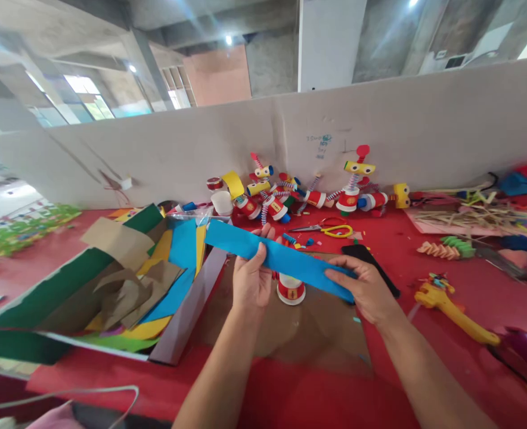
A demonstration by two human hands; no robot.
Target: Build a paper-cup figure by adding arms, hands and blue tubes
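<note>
A long strip of blue paper (294, 262) is stretched between my hands above the table, its left end higher than its right. My left hand (253, 274) pinches it left of the middle, thumb on top. Near the right end, my right hand (364, 286) grips it between thumb and fingers. Behind and below the strip stands a red and white paper cup (291, 291), partly hidden by the paper. The cup rests on a brown board (263, 330).
A box (187, 307) of coloured paper scraps stands on the left. Scissors with yellow handles (337, 228) lie behind the strip, near a black phone-like slab (375, 268). Several cup figures (350, 193) line the white partition (201, 137). A yellow glue gun (460, 316) lies right.
</note>
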